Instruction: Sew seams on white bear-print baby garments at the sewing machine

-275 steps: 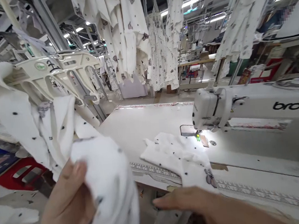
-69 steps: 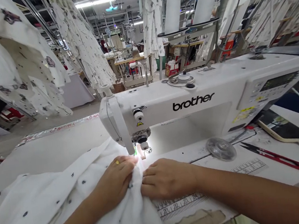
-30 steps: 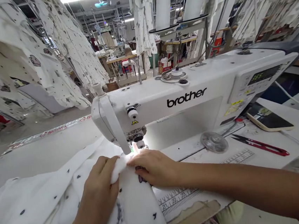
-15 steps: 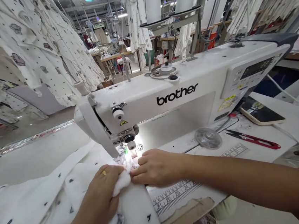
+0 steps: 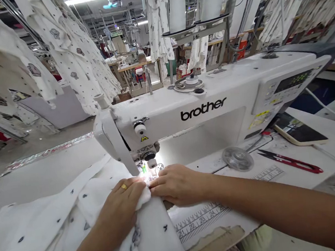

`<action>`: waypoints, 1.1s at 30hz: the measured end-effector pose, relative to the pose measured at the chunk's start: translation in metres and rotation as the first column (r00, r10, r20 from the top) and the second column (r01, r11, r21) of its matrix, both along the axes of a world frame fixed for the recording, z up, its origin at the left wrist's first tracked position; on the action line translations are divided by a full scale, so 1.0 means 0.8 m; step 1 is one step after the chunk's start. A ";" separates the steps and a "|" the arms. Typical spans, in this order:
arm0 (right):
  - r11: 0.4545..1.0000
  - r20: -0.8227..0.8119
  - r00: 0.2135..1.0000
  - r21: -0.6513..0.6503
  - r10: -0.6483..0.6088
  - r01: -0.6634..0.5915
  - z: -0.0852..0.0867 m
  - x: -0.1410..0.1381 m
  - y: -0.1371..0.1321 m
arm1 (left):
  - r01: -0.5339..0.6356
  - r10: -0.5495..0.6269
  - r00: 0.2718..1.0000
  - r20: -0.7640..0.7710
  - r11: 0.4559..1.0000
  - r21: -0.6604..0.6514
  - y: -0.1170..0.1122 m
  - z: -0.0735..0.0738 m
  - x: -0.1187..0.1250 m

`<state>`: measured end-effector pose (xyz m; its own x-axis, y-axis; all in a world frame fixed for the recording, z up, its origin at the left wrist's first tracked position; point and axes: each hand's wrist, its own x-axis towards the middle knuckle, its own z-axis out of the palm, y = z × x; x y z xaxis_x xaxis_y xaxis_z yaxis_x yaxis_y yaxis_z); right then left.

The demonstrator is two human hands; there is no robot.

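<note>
A white Brother sewing machine (image 5: 201, 106) stands across the table. White fabric with small dark prints (image 5: 47, 228) lies under its needle and spreads to the left and toward me. My left hand (image 5: 123, 204), with a gold ring, is closed on a bunched fold of that fabric just in front of the presser foot (image 5: 151, 165). My right hand (image 5: 177, 184) rests on the fabric right beside it, fingers curled and pinching the edge, fingertips meeting the left hand under the lit needle.
Red thread snips (image 5: 289, 160), a metal disc (image 5: 237, 158) and a phone (image 5: 300, 132) lie on the table to the right. A printed ruler strip (image 5: 203, 218) runs along the front edge. Printed garments (image 5: 81, 62) hang overhead at left and behind.
Between the earliest frame and now I brought the fabric from the hanger side to the machine. In the last second both hands stayed pinched together at the needle, shifting only slightly.
</note>
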<state>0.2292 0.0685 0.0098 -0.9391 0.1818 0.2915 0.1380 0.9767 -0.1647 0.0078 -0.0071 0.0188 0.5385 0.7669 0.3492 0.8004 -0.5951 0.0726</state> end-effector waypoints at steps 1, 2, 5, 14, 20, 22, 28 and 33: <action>1.000 -0.024 1.000 -0.021 -0.012 0.011 0.000 0.000 0.000 | -0.074 0.078 0.994 0.072 0.996 -0.060 -0.001 0.000 -0.001; 0.999 -0.046 0.998 -0.044 -0.031 0.029 0.001 0.001 0.000 | -0.151 0.169 0.975 0.141 0.980 -0.132 -0.001 0.001 -0.002; 0.984 -0.065 0.988 -0.118 -0.142 0.134 0.002 0.000 0.000 | -0.292 0.386 0.877 0.285 0.901 -0.322 0.002 0.004 -0.002; 0.915 0.024 0.961 -0.301 -0.276 0.270 0.008 -0.009 0.000 | -0.211 0.199 0.972 0.125 0.973 0.095 0.001 0.003 -0.003; 0.865 0.048 0.927 -0.347 -0.371 0.364 0.009 -0.015 -0.004 | -0.246 0.248 0.952 0.182 0.969 -0.033 -0.002 0.006 0.004; 0.857 0.039 0.925 -0.363 -0.378 0.365 0.006 -0.015 -0.004 | -0.333 0.368 0.906 0.208 0.924 -0.185 -0.001 0.004 0.010; 0.861 0.014 0.926 -0.365 -0.376 0.355 0.001 -0.014 0.000 | -0.484 0.554 0.826 0.101 0.790 -0.375 0.008 -0.008 0.012; 0.917 -0.013 0.950 -0.264 -0.313 0.299 -0.001 -0.015 -0.001 | -0.369 0.368 0.929 0.049 0.929 0.016 0.023 -0.017 -0.005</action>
